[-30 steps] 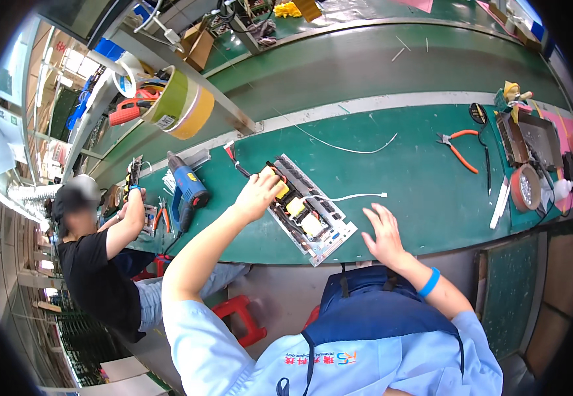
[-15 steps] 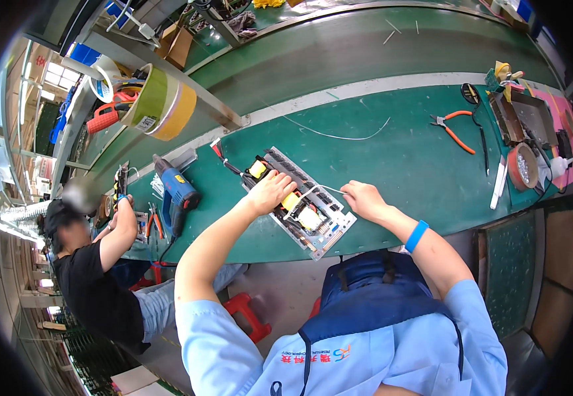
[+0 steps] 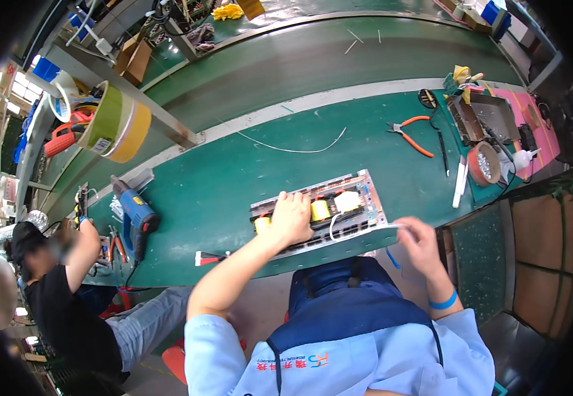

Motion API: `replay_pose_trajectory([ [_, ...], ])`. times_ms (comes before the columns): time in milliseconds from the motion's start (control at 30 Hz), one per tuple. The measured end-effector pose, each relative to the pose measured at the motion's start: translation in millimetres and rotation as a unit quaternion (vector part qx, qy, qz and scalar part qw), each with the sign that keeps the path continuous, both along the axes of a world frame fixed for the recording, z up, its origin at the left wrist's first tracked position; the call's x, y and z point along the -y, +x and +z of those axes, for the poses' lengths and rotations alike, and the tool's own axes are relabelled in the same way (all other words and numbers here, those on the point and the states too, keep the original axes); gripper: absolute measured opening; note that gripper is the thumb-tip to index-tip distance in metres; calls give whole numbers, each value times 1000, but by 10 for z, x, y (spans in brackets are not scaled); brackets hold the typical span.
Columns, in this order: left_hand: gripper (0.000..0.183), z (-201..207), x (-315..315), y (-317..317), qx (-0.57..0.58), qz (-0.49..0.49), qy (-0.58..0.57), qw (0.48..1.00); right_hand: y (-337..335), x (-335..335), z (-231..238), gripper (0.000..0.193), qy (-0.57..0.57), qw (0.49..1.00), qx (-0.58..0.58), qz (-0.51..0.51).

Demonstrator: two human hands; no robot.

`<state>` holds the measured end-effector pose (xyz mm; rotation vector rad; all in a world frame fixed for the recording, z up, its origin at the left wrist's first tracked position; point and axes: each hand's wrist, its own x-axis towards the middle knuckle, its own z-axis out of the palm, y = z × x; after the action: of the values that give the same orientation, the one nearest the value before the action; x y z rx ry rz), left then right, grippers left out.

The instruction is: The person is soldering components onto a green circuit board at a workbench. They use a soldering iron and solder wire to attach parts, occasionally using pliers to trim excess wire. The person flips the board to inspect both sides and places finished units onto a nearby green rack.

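A circuit board assembly (image 3: 368, 193) with yellow and black components lies lengthwise on the green bench, close to its front edge. My left hand (image 3: 291, 221) grips it over its left half, fingers curled across the parts, hiding what is beneath. A thin white cable tie (image 3: 383, 228) curves from among the components and runs out past the board's right end. Its far end is pinched between the fingertips of my right hand (image 3: 422, 244), just beyond the bench edge. Wires with a white and red connector (image 3: 205, 258) stick out from the board's left side.
A blue heat gun (image 3: 136, 214) rests to the left. Orange-handled cutters (image 3: 410, 135) lie toward the far right, near a metal tray (image 3: 469, 122) and a round tub (image 3: 483, 165). A yellow-green bucket (image 3: 114, 122) of tools hangs at upper left. A co-worker (image 3: 68, 310) sits at left.
The board has turned counterclockwise and now lies along the bench edge. My right hand has moved nearer and rightward with the tie's end, while my left hand stays on the board.
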<state>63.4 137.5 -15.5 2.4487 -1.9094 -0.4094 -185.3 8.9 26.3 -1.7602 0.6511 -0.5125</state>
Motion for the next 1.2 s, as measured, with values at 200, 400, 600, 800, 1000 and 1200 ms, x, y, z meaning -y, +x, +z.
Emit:
replay_pose_trajectory([
  [200,71,-209,-8,-79,-80,-31,-159,983,-175,-335,-332,12,-248,900,-162,320],
  [400,12,100,-647,704,-151,294,-190,924,-231,-344,-584,20,-324,851,-262,318],
  [600,16,-203,-539,330,-96,136,-210,963,3,-215,-399,24,-342,860,-217,311],
  [800,19,-282,-428,260,-153,196,-141,958,68,-223,-276,25,-338,866,-190,316],
  [1000,18,-235,-394,383,-196,168,-97,961,68,-186,-231,23,-319,880,-186,297],
  [1200,15,-204,-404,403,-128,106,-93,982,93,-105,-230,16,-294,904,-184,250],
])
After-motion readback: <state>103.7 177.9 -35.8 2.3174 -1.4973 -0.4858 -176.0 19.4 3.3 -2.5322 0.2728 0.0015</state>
